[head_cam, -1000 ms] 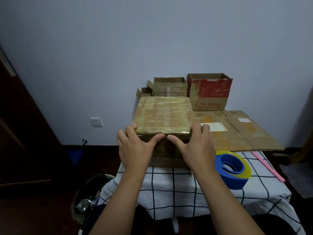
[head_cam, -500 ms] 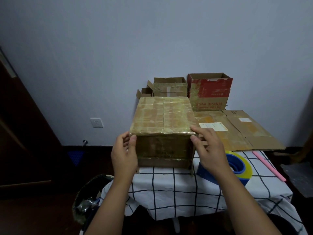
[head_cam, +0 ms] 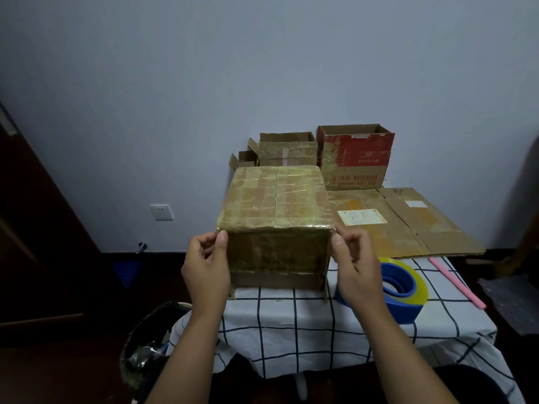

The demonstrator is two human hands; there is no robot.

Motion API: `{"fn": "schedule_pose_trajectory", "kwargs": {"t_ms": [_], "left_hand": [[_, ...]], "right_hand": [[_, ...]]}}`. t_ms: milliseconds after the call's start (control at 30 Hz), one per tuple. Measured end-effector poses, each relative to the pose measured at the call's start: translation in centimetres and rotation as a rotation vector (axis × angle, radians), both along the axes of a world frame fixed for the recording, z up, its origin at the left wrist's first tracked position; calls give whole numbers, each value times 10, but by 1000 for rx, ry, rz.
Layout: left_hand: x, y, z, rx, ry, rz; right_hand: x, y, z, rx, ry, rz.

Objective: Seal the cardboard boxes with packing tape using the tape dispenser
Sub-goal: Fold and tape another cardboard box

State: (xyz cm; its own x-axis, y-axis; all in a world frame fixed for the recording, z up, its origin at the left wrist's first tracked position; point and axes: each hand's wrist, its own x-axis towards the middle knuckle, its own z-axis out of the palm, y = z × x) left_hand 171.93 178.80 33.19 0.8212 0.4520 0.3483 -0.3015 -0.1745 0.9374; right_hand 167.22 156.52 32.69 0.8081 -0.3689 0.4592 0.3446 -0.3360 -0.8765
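Left hand (head_cam: 205, 269): fingertips lie behind the taped box (head_cam: 275, 211), so its grip on the far side cannot be read.
Right hand (head_cam: 357, 268): fingers curl at the box's right edge; contact is partly masked.
Tape dispenser (head_cam: 404, 290): its near left part is covered by the right hand and wrist.
Red box (head_cam: 357, 158): printed characters too small to read.
Flat cardboard (head_cam: 408, 225): label text too small to read.
Bin (head_cam: 145, 351): dark, contents unclear, partly behind the left forearm.
Tablecloth (head_cam: 306, 325): lower right runs out of frame.
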Motion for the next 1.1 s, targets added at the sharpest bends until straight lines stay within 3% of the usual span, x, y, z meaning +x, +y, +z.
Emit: {"fn": "schedule_pose_trajectory", "kwargs": {"t_ms": [233, 400, 567, 700, 867, 1100], "left_hand": [[-2, 11, -11, 153, -82, -39], [14, 29, -8, -56, -30, -232], [19, 35, -5, -15, -45, -289], [18, 36, -1, 150, -88, -245], [18, 31, 4, 609, -211, -125], [19, 43, 4, 624, -205, -221]], "right_hand": [[1, -10, 2, -119, -19, 75], [6, -28, 16, -89, 4, 171], [11, -37, 22, -252, 27, 158], [9, -38, 21, -371, -46, 161], [15, -24, 15, -521, -204, -50], [13, -24, 17, -570, -235, -63]]}}
